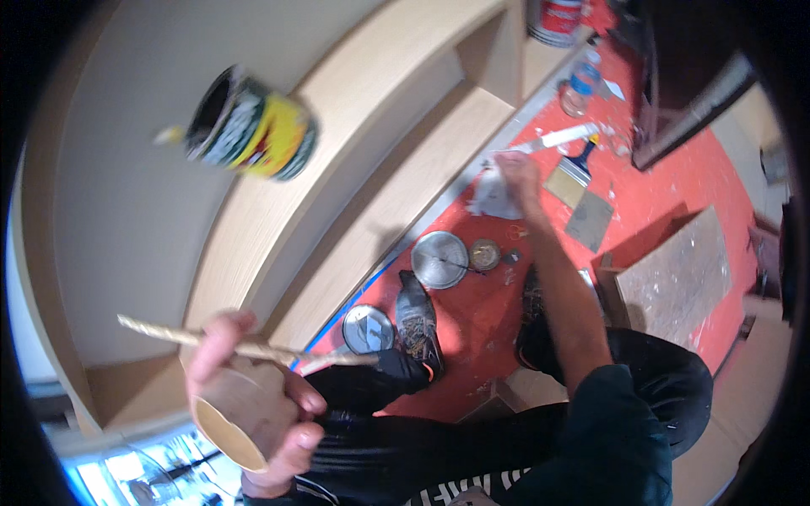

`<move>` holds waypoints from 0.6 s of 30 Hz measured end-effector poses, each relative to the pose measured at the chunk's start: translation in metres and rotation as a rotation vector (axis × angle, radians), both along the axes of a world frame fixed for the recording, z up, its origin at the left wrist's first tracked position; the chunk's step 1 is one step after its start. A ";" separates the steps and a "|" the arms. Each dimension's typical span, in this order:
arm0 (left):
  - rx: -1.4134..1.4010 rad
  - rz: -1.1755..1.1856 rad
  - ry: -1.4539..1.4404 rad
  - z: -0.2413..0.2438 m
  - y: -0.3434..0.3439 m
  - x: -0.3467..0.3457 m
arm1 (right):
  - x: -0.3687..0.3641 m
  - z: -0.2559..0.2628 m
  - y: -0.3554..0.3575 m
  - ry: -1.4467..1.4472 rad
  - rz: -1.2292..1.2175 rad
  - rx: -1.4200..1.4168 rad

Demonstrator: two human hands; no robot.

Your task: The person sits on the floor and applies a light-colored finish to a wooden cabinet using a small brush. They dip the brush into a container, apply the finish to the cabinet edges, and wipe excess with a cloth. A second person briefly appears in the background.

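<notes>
My left hand [253,392] holds a cup-like cardboard container [247,411] with a pale yellowish inside, and a thin wooden stick [171,332] lies between its fingers. My right hand [520,174] reaches down to the red floor covering, its fingers at the near end of a white strip-like tool [560,138], over a crumpled white cloth or bag [497,195]. Blur hides the exact grip. A wide flat paintbrush [573,174] and a grey sanding sheet or pad [589,221] lie right of that hand. An open paint can [272,136] with a yellow and green label stands on the curved wooden shelf.
Round metal lids [440,259] [368,329] lie by my shoe [417,322]. A plastic bottle [581,85] and a red-labelled can [555,22] stand at the top. A stained board [677,278] is at the right. The curved shelving unit [380,69] runs along the left.
</notes>
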State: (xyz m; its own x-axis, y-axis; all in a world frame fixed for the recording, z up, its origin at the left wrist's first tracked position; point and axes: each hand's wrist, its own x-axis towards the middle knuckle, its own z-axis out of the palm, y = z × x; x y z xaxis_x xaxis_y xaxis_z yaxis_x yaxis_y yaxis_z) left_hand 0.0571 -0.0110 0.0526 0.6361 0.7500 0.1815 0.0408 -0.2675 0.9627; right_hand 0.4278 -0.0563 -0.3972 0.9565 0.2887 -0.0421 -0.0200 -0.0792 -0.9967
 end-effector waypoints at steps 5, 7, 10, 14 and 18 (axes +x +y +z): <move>0.080 0.118 -0.159 0.023 0.022 -0.041 | 0.049 0.054 -0.044 -0.345 0.250 -0.517; 0.144 0.110 -0.190 0.019 0.038 -0.052 | 0.051 0.095 -0.060 -0.548 0.431 -0.812; 0.340 0.025 -0.189 0.028 0.055 -0.057 | 0.047 0.124 -0.076 -0.959 0.876 -0.898; 0.518 -0.128 -0.191 -0.002 0.057 -0.060 | -0.029 0.185 -0.096 -0.969 1.206 -0.958; 0.170 -0.287 -0.196 -0.036 -0.005 -0.062 | -0.026 0.159 -0.116 -0.986 1.161 -1.051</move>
State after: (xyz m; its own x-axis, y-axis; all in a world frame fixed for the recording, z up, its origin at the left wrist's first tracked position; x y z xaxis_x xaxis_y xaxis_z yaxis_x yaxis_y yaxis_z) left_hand -0.0052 -0.0159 0.0167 0.7564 0.4957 0.4268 -0.2395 -0.3974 0.8858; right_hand 0.4017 -0.1725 -0.2382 0.1079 0.9659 -0.2352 0.9780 -0.1456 -0.1496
